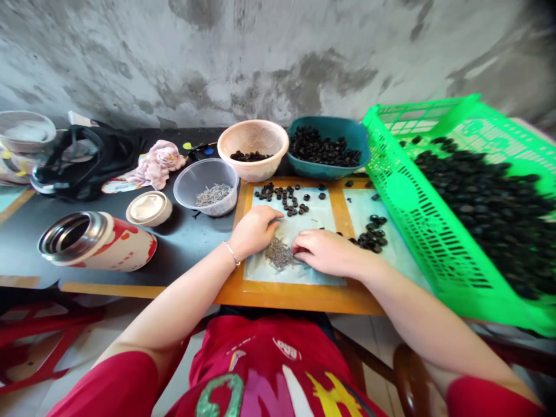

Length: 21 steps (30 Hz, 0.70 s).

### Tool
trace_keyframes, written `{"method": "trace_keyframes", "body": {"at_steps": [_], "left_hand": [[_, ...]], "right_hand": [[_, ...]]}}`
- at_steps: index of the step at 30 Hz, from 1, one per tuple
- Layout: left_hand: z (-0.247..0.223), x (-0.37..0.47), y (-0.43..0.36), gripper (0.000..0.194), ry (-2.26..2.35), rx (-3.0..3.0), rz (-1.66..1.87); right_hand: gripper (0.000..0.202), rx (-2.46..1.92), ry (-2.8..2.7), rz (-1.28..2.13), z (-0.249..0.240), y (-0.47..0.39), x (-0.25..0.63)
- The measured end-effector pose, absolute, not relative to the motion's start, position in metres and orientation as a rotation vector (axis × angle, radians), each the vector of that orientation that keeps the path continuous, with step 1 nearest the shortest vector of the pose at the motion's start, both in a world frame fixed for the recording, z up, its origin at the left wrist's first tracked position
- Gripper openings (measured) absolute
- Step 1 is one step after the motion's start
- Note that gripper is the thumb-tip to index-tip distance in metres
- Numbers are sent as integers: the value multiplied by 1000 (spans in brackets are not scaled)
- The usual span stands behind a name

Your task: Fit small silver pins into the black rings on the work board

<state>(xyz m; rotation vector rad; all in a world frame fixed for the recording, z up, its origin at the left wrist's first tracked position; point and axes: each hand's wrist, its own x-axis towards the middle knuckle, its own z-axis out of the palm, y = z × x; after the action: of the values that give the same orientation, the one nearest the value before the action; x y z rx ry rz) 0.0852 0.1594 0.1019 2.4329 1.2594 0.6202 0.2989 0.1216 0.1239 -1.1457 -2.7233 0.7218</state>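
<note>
My left hand (256, 230), a bracelet on its wrist, rests on the pale sheet (319, 272) between small black ring-shaped parts (289, 200) and a heap of thin metal pins (278, 253). Its fingers are bent with the tips close together; whatever they hold is too small to make out. At the heap's right edge is my right hand (325, 250), its fingers curled and closed at the pins. What lies in its fingertips is hidden. Larger black round parts (372, 234) sit in a loose cluster just beyond the right hand.
Behind the sheet stand a clear tub of pins (206, 184), a pink bowl (253, 139) and a teal basin (329, 165), both holding black parts. A green basket (417, 231) full of black pieces flanks the right. An open thermos (117, 243) and cup (149, 208) stand left.
</note>
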Motion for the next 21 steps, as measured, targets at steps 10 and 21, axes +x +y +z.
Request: {"method": "trace_keyframes", "body": {"at_steps": [10,21], "left_hand": [[115,92,160,35,1414,2511,374],[115,113,180,30,1378,2559,355]], "right_hand": [[16,-1123,-2798,569,121,124,300],[12,-1300,-2449,849,124,141,316]]}}
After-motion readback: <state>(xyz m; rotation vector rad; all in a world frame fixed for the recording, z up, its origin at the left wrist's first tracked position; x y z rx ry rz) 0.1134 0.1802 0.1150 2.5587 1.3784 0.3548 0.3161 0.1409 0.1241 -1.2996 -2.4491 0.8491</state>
